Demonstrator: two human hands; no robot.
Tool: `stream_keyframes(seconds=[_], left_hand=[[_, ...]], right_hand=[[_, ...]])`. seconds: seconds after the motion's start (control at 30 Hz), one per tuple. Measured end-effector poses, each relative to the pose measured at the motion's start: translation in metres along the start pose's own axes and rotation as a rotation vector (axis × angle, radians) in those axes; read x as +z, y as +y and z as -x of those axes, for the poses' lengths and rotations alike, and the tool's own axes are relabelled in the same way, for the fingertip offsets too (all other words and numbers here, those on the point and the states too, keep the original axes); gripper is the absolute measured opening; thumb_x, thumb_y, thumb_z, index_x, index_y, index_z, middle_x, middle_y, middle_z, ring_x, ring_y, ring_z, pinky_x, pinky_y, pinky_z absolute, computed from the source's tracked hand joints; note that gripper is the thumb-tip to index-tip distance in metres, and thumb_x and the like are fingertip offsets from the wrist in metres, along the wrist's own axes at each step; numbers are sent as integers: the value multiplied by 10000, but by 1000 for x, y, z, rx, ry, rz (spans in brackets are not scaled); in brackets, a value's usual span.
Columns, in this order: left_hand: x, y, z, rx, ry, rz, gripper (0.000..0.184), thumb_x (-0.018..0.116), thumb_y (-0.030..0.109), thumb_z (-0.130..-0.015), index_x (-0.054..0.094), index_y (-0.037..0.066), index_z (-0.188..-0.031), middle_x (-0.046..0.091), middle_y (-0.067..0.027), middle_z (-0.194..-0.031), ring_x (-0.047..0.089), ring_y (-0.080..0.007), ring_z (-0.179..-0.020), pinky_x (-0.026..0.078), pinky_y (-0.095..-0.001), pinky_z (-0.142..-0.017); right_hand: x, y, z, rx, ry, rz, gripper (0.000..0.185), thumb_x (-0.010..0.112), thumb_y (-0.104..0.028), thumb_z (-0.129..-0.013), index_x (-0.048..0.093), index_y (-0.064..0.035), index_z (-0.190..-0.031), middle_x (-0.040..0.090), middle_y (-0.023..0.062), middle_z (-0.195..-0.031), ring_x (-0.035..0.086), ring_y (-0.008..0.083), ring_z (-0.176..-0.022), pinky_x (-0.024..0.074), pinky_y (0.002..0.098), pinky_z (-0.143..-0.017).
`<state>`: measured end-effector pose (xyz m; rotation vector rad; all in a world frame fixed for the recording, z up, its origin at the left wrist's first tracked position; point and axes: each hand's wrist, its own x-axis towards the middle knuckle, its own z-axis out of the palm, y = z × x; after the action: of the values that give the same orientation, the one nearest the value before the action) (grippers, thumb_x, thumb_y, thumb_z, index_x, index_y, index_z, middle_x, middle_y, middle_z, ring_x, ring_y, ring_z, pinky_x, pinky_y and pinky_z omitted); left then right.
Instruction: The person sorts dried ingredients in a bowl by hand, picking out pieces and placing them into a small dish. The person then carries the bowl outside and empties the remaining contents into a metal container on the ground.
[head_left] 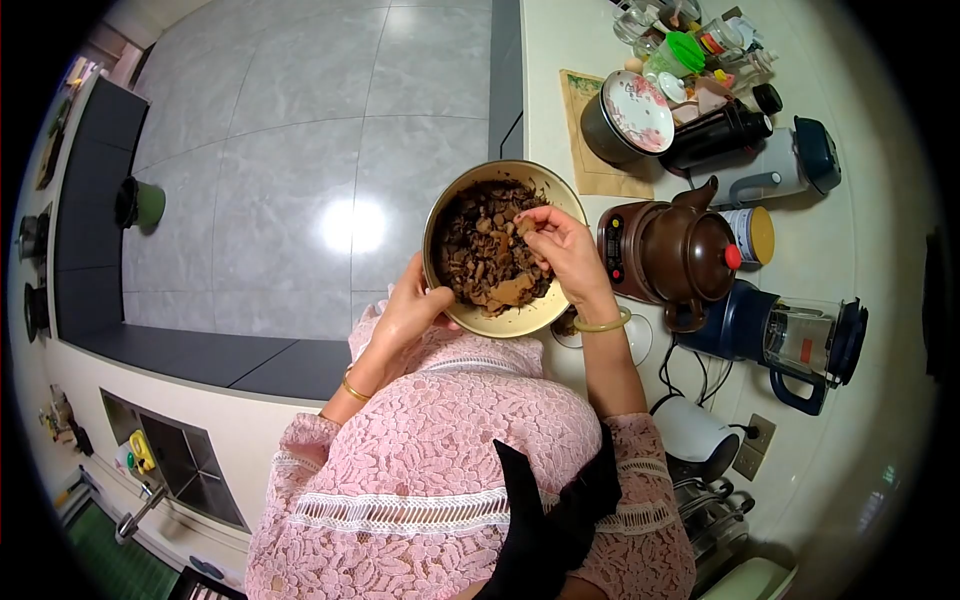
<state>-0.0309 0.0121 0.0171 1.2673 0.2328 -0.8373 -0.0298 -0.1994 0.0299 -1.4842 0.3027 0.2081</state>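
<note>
A round bowl (540,312) with a cream inside is tilted in front of my body. Dark brown, chopped-looking pieces (480,240) fill much of it, and a lighter brown, powdery patch (508,291) lies along the near side. My left hand (408,305) grips the bowl's left rim, thumb on the edge and fingers underneath. Over the right side of the contents, my right hand (570,258) has its fingertips pinched on a small brown piece (526,228). What exactly the pieces are I cannot make out.
Along the right counter stand a brown teapot (685,250) on its heating base, a blender (800,335), a white kettle (692,437) and a pot with a floral lid (638,112). A sink (195,470) is at lower left; a green bin (150,204) stands on the floor.
</note>
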Motion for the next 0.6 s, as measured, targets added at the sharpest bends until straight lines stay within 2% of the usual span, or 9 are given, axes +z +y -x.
stream_keyframes(seconds=[0.07, 0.17, 0.23, 0.43, 0.6], left_hand=[[0, 0, 0, -4, 8, -1, 536, 452, -22, -748, 289, 0, -1258, 512, -128, -1023, 597, -157, -680, 534, -236, -478], [2, 2, 3, -2, 7, 27, 528, 450, -22, -751, 294, 0, -1255, 519, -127, -1023, 597, -154, -682, 529, -232, -476], [3, 3, 4, 5, 21, 29, 528, 449, -23, -750, 296, 1, -1255, 520, -124, -1024, 597, -152, -685, 524, -230, -472], [1, 2, 3, 7, 19, 10, 523, 448, -25, -748, 304, 2, -1250, 522, -115, -1010, 596, -148, -665, 524, -231, -476], [0, 1, 2, 5, 7, 22, 528, 452, -21, -747, 303, 0, -1253, 520, -118, -1013, 595, -148, -660, 524, -231, -479]], right_hand=[[-3, 9, -2, 37, -25, -44, 144, 530, -24, -840, 545, 9, -980, 538, -2, -776, 401, 17, -545, 331, 146, -468], [-3, 12, -4, -18, -6, 255, 141, 529, -57, -858, 548, 8, -981, 550, 16, -788, 403, 24, -538, 334, 149, -465], [1, 6, 0, 86, -25, -82, 142, 506, -87, -879, 551, 10, -973, 555, 30, -782, 405, 29, -533, 340, 154, -462], [2, 4, 0, 120, 9, -55, 175, 463, -124, -907, 557, 11, -969, 584, 62, -779, 408, 33, -525, 349, 159, -462], [3, 4, 2, 90, 33, -77, 129, 502, -107, -886, 549, 4, -933, 597, 70, -777, 410, 34, -516, 353, 160, -455]])
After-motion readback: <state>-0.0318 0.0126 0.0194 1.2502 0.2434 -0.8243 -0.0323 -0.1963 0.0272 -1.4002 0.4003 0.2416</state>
